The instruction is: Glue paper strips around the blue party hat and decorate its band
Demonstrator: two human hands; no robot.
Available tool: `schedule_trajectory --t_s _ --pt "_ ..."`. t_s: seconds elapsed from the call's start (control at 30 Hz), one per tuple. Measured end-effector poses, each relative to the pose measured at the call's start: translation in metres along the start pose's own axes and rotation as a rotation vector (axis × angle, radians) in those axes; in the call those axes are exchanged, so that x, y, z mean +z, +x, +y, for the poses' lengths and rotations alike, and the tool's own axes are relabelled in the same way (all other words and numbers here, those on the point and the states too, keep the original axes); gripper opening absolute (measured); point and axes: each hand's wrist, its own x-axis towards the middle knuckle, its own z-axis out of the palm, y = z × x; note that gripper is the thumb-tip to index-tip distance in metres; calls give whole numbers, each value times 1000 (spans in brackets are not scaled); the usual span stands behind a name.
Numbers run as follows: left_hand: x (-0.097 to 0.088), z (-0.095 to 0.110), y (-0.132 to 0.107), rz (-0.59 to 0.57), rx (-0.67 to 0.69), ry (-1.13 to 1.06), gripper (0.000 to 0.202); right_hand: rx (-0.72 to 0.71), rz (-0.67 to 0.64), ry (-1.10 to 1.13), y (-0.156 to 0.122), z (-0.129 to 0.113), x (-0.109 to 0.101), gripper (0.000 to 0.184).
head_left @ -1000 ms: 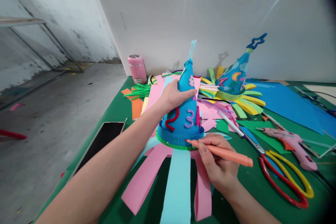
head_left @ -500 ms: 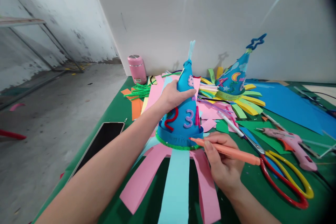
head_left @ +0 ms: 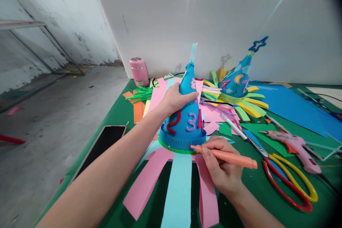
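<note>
A blue cone party hat [head_left: 187, 121] stands upright on the green table, with pipe-cleaner numbers on its side, a green trim at its base and pink and light-blue paper strips [head_left: 180, 188] fanning out beneath it. My left hand [head_left: 176, 98] is wrapped round the upper part of the cone. My right hand [head_left: 221, 171] grips an orange marker pen [head_left: 227, 156]; its tip touches the cone's lower band, where writing shows.
A second decorated blue cone hat [head_left: 237, 82] with yellow and green strips stands at the back. Red-and-yellow scissors [head_left: 288, 181] and a pink glue gun [head_left: 296, 146] lie to the right. A dark phone [head_left: 103, 146] lies near the left table edge, a pink flask [head_left: 139, 71] by the white board.
The pen tip and my right hand have shifted along the hat's lower band, right and back left. My left hand has kept its hold on the cone.
</note>
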Motion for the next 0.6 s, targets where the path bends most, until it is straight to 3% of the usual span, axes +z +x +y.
schedule_trajectory --t_s 0.6 --pt "2 -4 2 17 -2 -23 52 -1 61 36 1 3 0 14"
